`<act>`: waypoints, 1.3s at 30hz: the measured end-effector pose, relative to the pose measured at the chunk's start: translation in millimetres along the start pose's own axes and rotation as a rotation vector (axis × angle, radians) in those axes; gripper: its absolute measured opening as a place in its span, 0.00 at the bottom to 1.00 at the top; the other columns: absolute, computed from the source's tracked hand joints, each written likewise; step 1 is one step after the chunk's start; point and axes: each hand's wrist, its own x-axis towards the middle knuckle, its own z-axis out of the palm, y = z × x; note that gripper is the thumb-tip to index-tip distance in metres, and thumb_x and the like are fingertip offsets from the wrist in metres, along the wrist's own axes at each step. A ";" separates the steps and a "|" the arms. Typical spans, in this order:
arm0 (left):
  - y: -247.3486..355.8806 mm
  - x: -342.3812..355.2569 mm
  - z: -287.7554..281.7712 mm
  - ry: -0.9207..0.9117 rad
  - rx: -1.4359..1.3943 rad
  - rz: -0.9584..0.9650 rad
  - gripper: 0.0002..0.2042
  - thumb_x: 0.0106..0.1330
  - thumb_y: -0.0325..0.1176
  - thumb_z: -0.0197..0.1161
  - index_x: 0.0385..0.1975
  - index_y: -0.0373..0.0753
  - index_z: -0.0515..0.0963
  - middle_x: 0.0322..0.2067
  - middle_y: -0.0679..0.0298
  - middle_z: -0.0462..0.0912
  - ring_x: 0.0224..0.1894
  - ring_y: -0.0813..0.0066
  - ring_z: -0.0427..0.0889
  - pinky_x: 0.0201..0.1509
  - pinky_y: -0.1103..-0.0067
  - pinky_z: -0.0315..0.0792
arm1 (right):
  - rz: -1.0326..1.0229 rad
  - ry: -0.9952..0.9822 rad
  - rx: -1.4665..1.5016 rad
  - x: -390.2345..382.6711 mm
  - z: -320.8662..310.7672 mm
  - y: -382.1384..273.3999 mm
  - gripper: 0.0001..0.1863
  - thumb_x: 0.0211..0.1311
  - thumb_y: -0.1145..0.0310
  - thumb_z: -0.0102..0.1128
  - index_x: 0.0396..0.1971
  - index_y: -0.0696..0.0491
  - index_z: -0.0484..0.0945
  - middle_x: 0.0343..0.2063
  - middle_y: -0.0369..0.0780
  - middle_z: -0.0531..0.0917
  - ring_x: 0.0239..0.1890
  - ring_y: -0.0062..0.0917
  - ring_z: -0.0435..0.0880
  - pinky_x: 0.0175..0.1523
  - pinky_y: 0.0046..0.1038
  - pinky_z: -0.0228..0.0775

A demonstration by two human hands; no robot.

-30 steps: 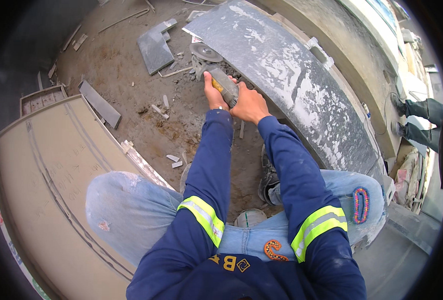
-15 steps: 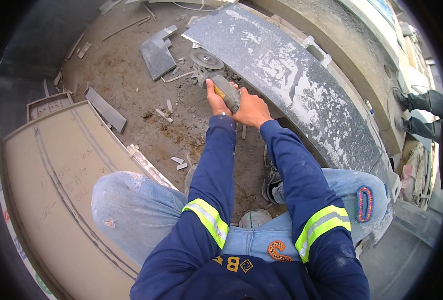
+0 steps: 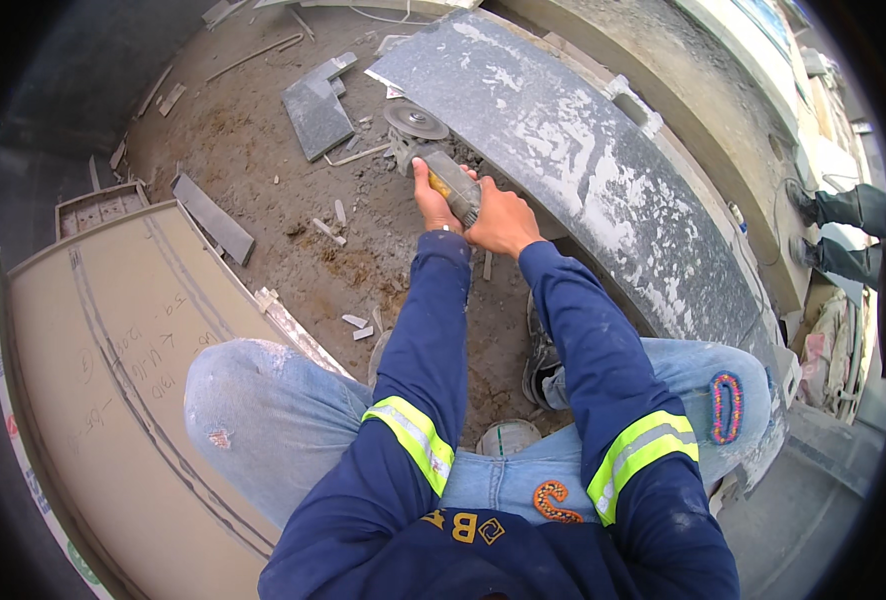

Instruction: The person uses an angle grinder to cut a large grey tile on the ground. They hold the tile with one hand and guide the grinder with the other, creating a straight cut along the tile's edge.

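Both my hands are wrapped round an angle grinder (image 3: 453,182), grey with a yellow patch and dusty. My left hand (image 3: 435,203) grips its body near the head, thumb up along the side. Behind it, my right hand (image 3: 504,217) closes round the rear end. The grinder's round disc (image 3: 416,121) lies at the left edge of a long grey stone slab (image 3: 588,150), which is streaked with white dust. Whether the disc touches the slab, I cannot tell.
A broken piece of grey stone (image 3: 318,108) and small chips (image 3: 328,232) lie on the dirt floor (image 3: 263,190). To my left stands a large beige slab (image 3: 113,330) with pen marks. Another person's legs (image 3: 848,230) show at the far right.
Almost nothing differs; the view has shifted very slightly. My hands keep the same hold on the grinder at the slab's edge.
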 end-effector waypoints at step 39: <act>-3.0 3.5 0.3 0.019 0.000 0.021 0.34 0.69 0.68 0.49 0.39 0.34 0.75 0.31 0.56 0.81 0.32 0.62 0.83 0.38 0.66 0.80 | -0.017 -0.012 0.003 4.8 0.9 3.9 0.41 0.39 0.62 0.74 0.57 0.60 0.68 0.40 0.56 0.86 0.45 0.49 0.86 0.53 0.42 0.79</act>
